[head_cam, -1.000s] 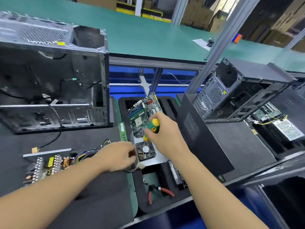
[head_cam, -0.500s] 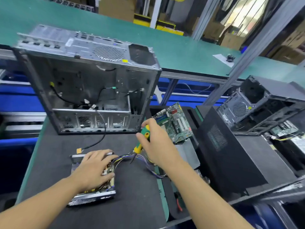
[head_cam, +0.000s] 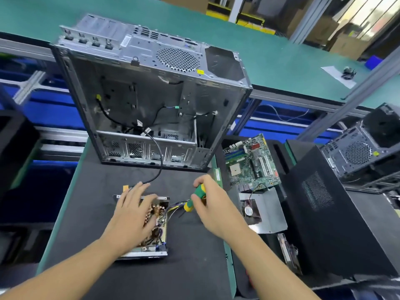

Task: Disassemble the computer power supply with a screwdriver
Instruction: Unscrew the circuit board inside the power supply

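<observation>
Now left hand [head_cam: 134,213] flatter on power supply [head_cam: 157,232], screwdriver [head_cam: 193,199] lowered beside it

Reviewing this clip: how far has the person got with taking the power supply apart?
Done: the open power supply unit lies out of the grey metal computer case on the black mat, lid off, copper coils exposed. In hand: the left hand lies flat on it; the right hand grips the green-and-yellow screwdriver, tip near the bundle of coloured wires. Left: the circuit board sits inside its metal tray.

Bare mat [head_cam: 194,267] right of power supply [head_cam: 160,232].
</observation>
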A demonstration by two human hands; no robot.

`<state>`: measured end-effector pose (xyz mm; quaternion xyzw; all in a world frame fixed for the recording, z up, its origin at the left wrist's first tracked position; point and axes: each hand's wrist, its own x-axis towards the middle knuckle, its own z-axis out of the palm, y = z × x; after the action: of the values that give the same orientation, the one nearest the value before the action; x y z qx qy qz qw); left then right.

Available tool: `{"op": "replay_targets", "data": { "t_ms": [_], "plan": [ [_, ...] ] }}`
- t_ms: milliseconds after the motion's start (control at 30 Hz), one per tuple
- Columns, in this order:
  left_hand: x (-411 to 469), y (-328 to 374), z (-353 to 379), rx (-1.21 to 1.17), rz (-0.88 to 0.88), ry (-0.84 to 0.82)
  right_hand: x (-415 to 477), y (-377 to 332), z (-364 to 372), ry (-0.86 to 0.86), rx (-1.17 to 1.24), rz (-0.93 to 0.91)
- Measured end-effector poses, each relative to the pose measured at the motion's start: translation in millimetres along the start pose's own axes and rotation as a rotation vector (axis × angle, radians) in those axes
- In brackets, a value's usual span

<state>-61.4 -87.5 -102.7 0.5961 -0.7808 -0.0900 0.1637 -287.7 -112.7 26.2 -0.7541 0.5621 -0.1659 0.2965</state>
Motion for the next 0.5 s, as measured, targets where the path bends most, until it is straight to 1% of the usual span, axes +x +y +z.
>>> {"op": "replay_targets", "data": {
  "t_ms": [67, 100, 133, 200, 267, 300, 333, 367, 433, 500],
  "plan": [
    [6.6, 7.5, -1.7, 0.104, 0.102, 0.068, 8.4, 5.2, -0.3, 0.031, 0.039, 0.000],
    [11.5, 14.6, -1.5, 0.165, 0.168, 0.064, 13.0, 8.4, -1.6, 0.062, 0.071, 0.007],
    [18.1, 23.7, -1.3, 0.211, 0.199, 0.020, 16.8, 11.8, -3.4, 0.102, 0.090, 0.010],
    [33.4, 43.6, 1.4, 0.296, 0.135, -0.148, 22.3, 18.3, -7.7, 0.165, 0.093, 0.006],
    [47.4, 59.5, 14.1, 0.422, 0.064, -0.347, 25.7, 25.3, -12.0, 0.191, 0.112, 0.006],
    [53.0, 65.6, 20.6, 0.463, 0.016, -0.425, 26.6, 29.3, -13.4, 0.198, 0.128, 0.015],
    [57.3, 70.8, 25.6, 0.490, -0.028, -0.462, 26.3, 32.8, -15.0, 0.207, 0.148, 0.028],
    [59.6, 74.6, 29.7, 0.496, -0.064, -0.463, 25.7, 36.3, -16.4, 0.216, 0.166, 0.040],
    [57.0, 76.6, 30.8, 0.420, -0.087, -0.366, 22.3, 42.1, -18.1, 0.209, 0.187, 0.046],
    [49.6, 68.6, 28.3, 0.360, 0.012, -0.266, 20.3, 45.8, -19.2, 0.196, 0.200, 0.040]
  ]
}}
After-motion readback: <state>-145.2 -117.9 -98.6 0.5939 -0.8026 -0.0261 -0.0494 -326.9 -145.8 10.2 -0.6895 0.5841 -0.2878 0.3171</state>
